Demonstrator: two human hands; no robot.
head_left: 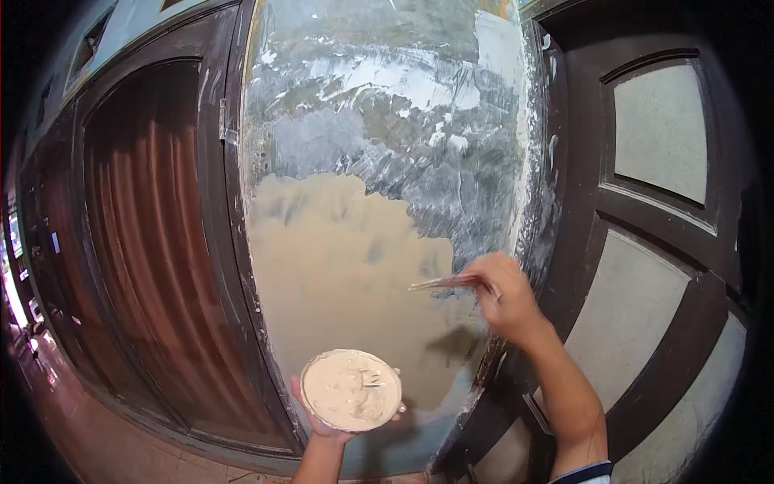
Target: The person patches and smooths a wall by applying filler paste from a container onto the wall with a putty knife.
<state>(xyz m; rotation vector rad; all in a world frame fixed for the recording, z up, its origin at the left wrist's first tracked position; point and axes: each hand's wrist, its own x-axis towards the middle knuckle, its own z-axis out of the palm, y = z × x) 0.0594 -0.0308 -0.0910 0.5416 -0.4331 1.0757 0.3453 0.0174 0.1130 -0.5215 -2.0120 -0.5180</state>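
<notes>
**Left hand (pixel 324 424) cradles a bowl (pixel 304 394); right hand (pixel 508 297) grips a thin tool (pixel 443 282)**

The right hand's fingers are closed around the handle of the thin tool, which points left, nearly edge-on. Its exact shape is hard to make out, some fingertips are hidden, and whether its end touches the wall (pixel 451 189) cannot be told.

The left hand's fingers are spread wide around the round bowl, holding it from below, low in front of the wall. The thumb side shows at the left and fingertips at the right; the rest is hidden underneath. Cream paste (pixel 343 393) fills the bowl, its surface ridged.

Beyond the hands, a smooth beige coat (pixel 330 250) covers much of the lower wall; above it are gray and white patches. A dark-framed door with a brown curtain (pixel 149 250) stands left, a dark door with pale panels (pixel 587 194) right. Both forearms are cut off at the lower edge, the right beside a dark-trimmed sleeve (pixel 587 474).
</notes>
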